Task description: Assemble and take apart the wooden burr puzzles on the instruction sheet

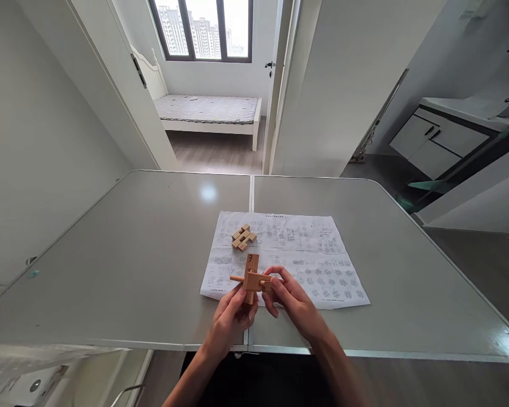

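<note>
Between my two hands is a partly joined wooden interlocking puzzle (pixel 251 281), made of crossing notched sticks; its upright stick bears a dark mark near the top. My left hand (pixel 233 316) is closed on the lower end of the upright stick. The fingers of my right hand (pixel 292 297) pinch the right end of the crossing pieces. A thin peg-like end sticks out to the left. Just beyond, a small group of light wooden puzzle pieces (pixel 243 238) lies on a printed instruction sheet (pixel 314 257). My fingers hide parts of the held pieces.
The grey table (pixel 110 254) has a metal seam down its middle and a front edge close to my body. Past its far edge, a doorway shows a bed (pixel 207 108) under a window. A white cabinet (pixel 441 141) stands at the right.
</note>
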A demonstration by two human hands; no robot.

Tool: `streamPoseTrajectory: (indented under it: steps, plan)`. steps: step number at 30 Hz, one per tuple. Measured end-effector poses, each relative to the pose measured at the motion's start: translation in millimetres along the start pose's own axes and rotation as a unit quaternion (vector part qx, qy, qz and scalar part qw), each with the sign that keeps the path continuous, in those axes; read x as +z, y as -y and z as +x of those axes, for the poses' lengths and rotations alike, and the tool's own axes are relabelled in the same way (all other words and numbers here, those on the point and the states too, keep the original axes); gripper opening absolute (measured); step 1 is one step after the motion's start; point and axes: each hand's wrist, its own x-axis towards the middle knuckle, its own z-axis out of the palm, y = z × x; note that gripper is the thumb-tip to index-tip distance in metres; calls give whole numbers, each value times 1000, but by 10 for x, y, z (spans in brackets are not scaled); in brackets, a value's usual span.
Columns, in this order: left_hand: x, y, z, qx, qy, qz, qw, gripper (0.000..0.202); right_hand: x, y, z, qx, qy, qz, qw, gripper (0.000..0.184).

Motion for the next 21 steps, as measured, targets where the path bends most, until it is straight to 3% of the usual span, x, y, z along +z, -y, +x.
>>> streamPoseTrajectory:
  steps: [5,11,16,21]
  plan:
    - [-52,60,23,4,116,49,992,46,17,-56,23,3,10,-21,1000,36]
    - [-92,54,3,-8,137,34,990,44,-8,16,-24,-9,14,-90,996,36]
    - [-113,18,-34,-19,203,68,977,44,-71,53,-85,23,41,-82,996,38]
    - [-23,-74,-75,-34,233,116,965,47,-113,-12,-79,39,37,-57,997,36]
